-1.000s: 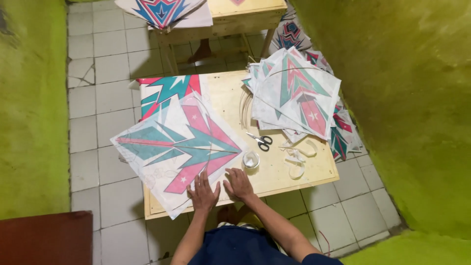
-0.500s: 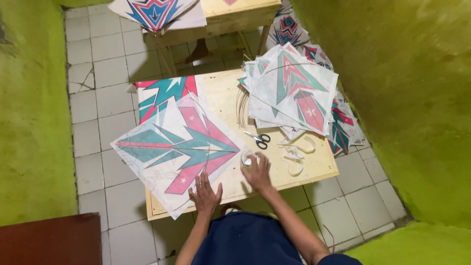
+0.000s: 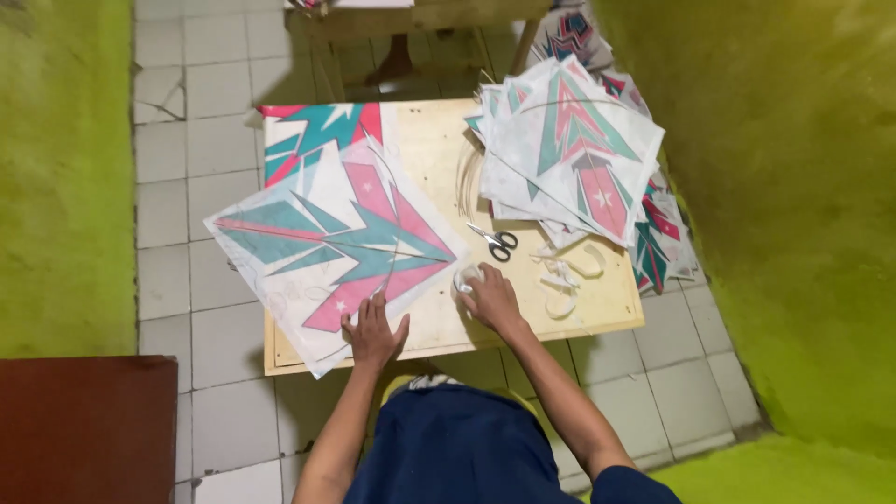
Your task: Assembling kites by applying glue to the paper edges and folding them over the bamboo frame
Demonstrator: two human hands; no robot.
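A white kite [image 3: 331, 245] with teal and pink pointed shapes lies flat on the low wooden table [image 3: 439, 149]. My left hand [image 3: 373, 331] presses flat on the kite's near corner, fingers spread. My right hand [image 3: 490, 299] rests on a small white round object [image 3: 464, 278], maybe a tape roll or cup, just right of the kite. Black-handled scissors [image 3: 495, 243] lie a little beyond that hand.
A stack of finished kites [image 3: 569, 154] covers the table's far right and spills over the edge. White paper scraps [image 3: 565, 280] lie right of my hand. Thin sticks [image 3: 465, 173] lie mid-table. Green walls flank the tiled floor; another table stands beyond.
My right hand has moved right, off the kite's near edge, onto the small white object. My left hand stays pressed on the kite.
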